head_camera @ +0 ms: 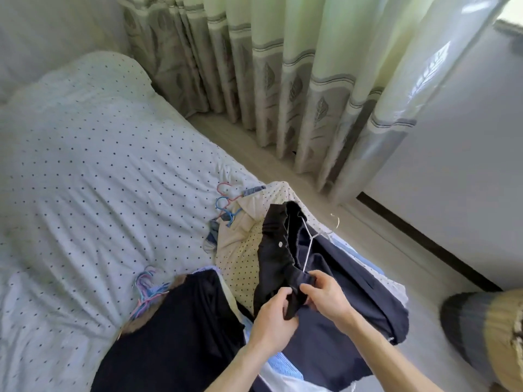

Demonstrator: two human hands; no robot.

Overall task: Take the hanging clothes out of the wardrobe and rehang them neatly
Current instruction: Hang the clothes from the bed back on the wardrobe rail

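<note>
Lower centre, left hand [273, 315] and right hand [325, 297] both pinching dark navy garment [334, 321], thin wire hanger [308, 244] inside; polka-dot bedsheet [85, 179] at left

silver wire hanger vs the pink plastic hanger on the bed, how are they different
The thin silver wire hanger is bare metal; the pink plastic hanger is coloured plastic. The wire hanger sits inside the dark navy garment, which the left hand and right hand grip; the pink one lies untouched on the dotted bedsheet, partly under a cream garment. Both show curved hooks.
</note>
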